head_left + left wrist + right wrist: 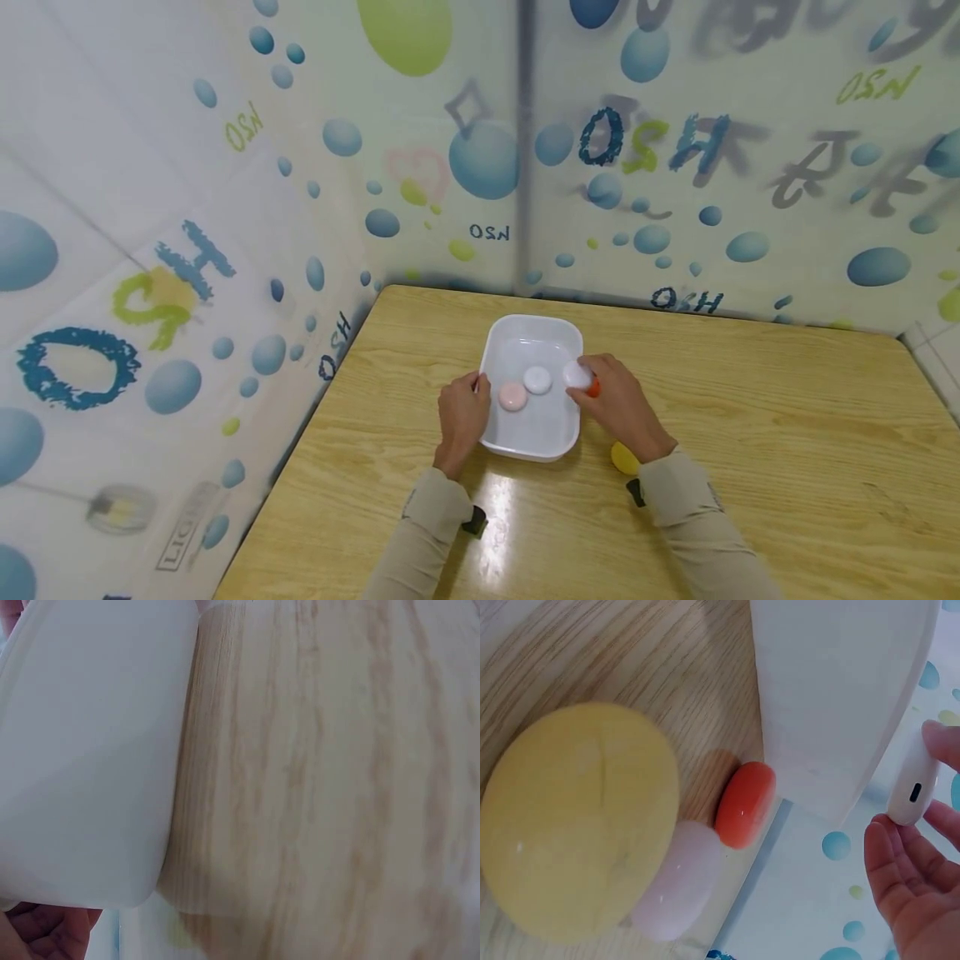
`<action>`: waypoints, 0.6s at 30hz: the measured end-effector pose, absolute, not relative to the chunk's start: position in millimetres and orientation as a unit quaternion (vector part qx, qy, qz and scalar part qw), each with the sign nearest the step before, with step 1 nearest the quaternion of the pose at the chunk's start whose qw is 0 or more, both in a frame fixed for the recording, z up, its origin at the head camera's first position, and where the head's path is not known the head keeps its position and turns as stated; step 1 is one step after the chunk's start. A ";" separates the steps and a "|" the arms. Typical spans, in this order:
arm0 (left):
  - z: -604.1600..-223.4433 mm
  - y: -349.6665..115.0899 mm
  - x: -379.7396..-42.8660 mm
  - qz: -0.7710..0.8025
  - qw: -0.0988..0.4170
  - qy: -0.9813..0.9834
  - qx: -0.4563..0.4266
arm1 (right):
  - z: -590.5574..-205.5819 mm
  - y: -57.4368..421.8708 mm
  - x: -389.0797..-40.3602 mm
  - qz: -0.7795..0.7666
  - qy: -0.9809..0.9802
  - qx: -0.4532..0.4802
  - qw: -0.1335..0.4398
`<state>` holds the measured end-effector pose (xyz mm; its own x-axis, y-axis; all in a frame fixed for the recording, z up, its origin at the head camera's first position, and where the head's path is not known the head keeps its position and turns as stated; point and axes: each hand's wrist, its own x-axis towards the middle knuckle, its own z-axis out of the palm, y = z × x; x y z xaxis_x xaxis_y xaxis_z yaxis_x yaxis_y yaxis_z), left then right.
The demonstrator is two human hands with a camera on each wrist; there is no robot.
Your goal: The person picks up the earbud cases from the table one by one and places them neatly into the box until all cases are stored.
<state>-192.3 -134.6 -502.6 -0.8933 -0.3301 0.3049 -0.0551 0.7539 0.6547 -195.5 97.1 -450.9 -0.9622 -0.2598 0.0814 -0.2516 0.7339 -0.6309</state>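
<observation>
A white rectangular tray (528, 436) stands on the table, with a pale pink rounded case (513, 397) and a white rounded case (537, 380) lying inside. My left hand (462, 410) grips the tray's left rim. Above the right rim, my right hand (618, 402) pinches another white rounded case (912, 786) between thumb and fingers; a small dark oval port shows on its edge. Outside the tray on the right, beneath that hand, lie a red rounded case (747, 804), a pink one (679, 883) and a yellow one (581, 825).
The wooden table (772, 433) meets a patterned wall (675, 225) at the back and another on the left. Dark straps with small devices (474, 521) sit on both wrists.
</observation>
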 end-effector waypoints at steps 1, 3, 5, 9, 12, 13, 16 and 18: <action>-502.4 -134.7 -192.2 -0.336 0.204 -0.914 0.105 | -450.2 95.2 -195.6 -0.337 0.931 -0.138 0.006; -501.9 -134.7 -191.9 -0.337 0.203 -0.913 0.104 | -449.1 91.8 -195.6 -0.336 0.931 -0.146 0.007; -501.4 -134.7 -191.6 -0.336 0.205 -0.913 0.102 | -448.5 88.2 -195.5 -0.334 0.930 -0.153 0.006; -501.2 -135.2 -191.2 -0.333 0.208 -0.914 0.100 | -449.8 80.1 -195.1 -0.326 0.927 -0.186 -0.016; -501.3 -135.4 -190.9 -0.336 0.206 -0.914 0.101 | -452.5 74.5 -194.9 -0.318 0.923 -0.215 -0.042; -501.6 -135.5 -191.1 -0.337 0.204 -0.914 0.101 | -453.6 73.0 -194.8 -0.316 0.921 -0.224 -0.049; -502.2 -135.7 -191.5 -0.337 0.199 -0.914 0.104 | -456.7 69.3 -194.8 -0.313 0.918 -0.236 -0.056; -502.9 -135.9 -192.1 -0.332 0.195 -0.917 0.106 | -458.3 67.2 -195.4 -0.309 0.919 -0.239 -0.055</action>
<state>-192.1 -135.9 -502.9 -0.9011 -0.3245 0.2875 -0.0647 0.7564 0.6509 -195.4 67.2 -458.3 -0.8798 -0.4049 0.2489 -0.4730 0.6951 -0.5414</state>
